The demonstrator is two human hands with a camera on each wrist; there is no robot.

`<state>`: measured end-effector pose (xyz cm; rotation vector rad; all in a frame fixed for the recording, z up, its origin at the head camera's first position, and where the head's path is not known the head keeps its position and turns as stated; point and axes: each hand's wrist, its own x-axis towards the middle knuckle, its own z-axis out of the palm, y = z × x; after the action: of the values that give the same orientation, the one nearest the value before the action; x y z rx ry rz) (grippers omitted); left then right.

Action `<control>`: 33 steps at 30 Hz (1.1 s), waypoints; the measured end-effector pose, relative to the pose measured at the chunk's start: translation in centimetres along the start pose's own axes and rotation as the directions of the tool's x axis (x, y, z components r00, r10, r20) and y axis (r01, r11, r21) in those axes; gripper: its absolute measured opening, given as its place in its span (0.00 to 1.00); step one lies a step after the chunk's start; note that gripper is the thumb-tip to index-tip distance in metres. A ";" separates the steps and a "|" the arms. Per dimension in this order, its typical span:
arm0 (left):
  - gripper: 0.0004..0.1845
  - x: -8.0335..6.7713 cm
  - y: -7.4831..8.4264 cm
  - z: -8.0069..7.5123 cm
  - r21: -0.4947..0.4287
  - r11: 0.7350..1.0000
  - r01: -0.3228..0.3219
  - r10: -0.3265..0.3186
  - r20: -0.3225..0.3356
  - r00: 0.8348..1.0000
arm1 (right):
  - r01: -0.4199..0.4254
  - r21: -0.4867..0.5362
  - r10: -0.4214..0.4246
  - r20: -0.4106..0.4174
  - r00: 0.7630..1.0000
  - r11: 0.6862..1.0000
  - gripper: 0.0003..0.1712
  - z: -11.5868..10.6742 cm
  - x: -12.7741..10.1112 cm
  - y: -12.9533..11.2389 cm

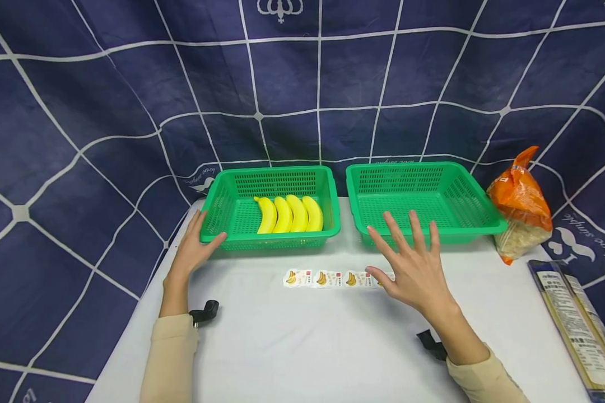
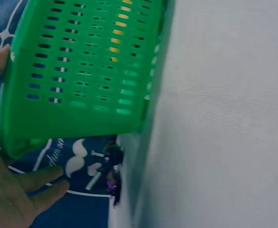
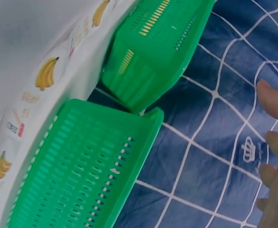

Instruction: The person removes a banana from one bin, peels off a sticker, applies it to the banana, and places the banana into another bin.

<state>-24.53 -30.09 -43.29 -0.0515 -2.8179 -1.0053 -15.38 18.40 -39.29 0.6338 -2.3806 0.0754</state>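
Two green slotted baskets stand side by side on a white table. The left basket (image 1: 272, 242) holds several yellow bananas (image 1: 289, 214) lying in a row; the right basket (image 1: 464, 230) holds nothing. My left hand (image 1: 195, 246) rests against the left basket's front-left corner, fingers straight along its side and thumb on the front rim. In the left wrist view the palm (image 2: 10, 194) lies under that basket's corner (image 2: 81, 71). My right hand (image 1: 413, 263) hovers with fingers spread over the right end of a row of banana picture cards (image 1: 327, 278), holding nothing.
An orange bag of grain (image 1: 519, 207) stands right of the right basket. Long noodle packets (image 1: 575, 319) lie at the table's right edge. A dark blue cloth with white lines hangs behind and around the table (image 1: 302, 347).
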 end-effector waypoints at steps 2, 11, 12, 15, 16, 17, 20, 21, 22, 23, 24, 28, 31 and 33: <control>0.50 0.0 -0.3 0.2 -0.032 0.999 0.003 -0.004 -0.005 1.000 | 0.024 0.019 -0.025 0.010 1.000 1.000 0.40 -0.1 0.6 -0.1; 0.50 0.1 -0.9 1.0 -0.124 0.992 0.012 -0.018 -0.046 0.999 | 0.215 0.046 -0.219 0.092 0.971 0.975 0.45 -0.6 4.8 -0.1; 0.51 0.1 -0.9 1.0 -0.130 0.991 0.012 -0.018 -0.046 0.999 | 0.235 0.051 -0.239 0.107 0.965 0.971 0.46 -0.7 5.3 -0.2; 0.51 0.2 -1.0 1.2 -0.143 0.990 0.010 -0.017 -0.051 0.999 | 0.257 0.133 -0.279 0.191 0.941 0.957 0.46 -0.6 6.9 -0.4; 0.51 0.2 -1.1 1.3 -0.147 0.989 0.009 -0.017 -0.053 0.998 | 0.245 0.177 -0.282 0.234 0.931 0.953 0.46 -0.5 7.5 -0.5; 0.51 0.1 -1.1 1.3 -0.151 0.989 0.009 -0.018 -0.054 0.998 | 0.224 0.224 -0.283 0.276 0.919 0.948 0.47 -0.4 8.0 -0.5; 0.51 0.1 -1.1 1.3 -0.158 0.987 0.006 -0.016 -0.059 0.998 | 0.120 0.378 -0.276 0.393 0.877 0.918 0.48 0.3 9.7 -0.5; 0.51 0.1 -1.1 1.3 -0.160 0.987 0.007 -0.016 -0.060 0.998 | 0.079 0.428 -0.276 0.422 0.864 0.900 0.49 0.6 10.3 -0.5; 0.51 0.0 -1.1 1.3 -0.163 0.987 0.008 -0.018 -0.061 0.998 | 0.038 0.476 -0.278 0.445 0.852 0.879 0.49 0.9 10.9 -0.5; 0.51 0.0 -1.1 1.3 -0.164 0.986 0.009 -0.019 -0.063 0.998 | -0.002 0.529 -0.285 0.461 0.840 0.849 0.50 1.2 11.6 -0.5; 0.51 0.0 -1.1 1.3 -0.165 0.986 0.009 -0.020 -0.066 0.998 | -0.043 0.577 -0.293 0.477 0.828 0.816 0.50 1.5 12.2 -0.6; 0.51 0.0 -1.1 1.5 -0.178 0.984 0.019 -0.032 -0.074 0.997 | -0.140 0.683 -0.341 0.519 0.784 0.717 0.52 2.7 15.0 -1.0; 0.51 0.1 -1.1 1.6 -0.186 0.982 0.023 -0.038 -0.078 0.996 | -0.167 0.695 -0.366 0.549 0.751 0.699 0.52 3.5 17.2 -1.4; 0.51 0.2 -1.0 1.8 -0.189 0.982 0.017 -0.034 -0.086 0.996 | -0.201 0.690 -0.366 0.580 0.728 0.695 0.51 4.0 18.6 -1.7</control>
<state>-25.06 -29.79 -45.26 0.0077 -2.6430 -1.2450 -29.29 8.14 -31.08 1.3485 -3.0127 0.9458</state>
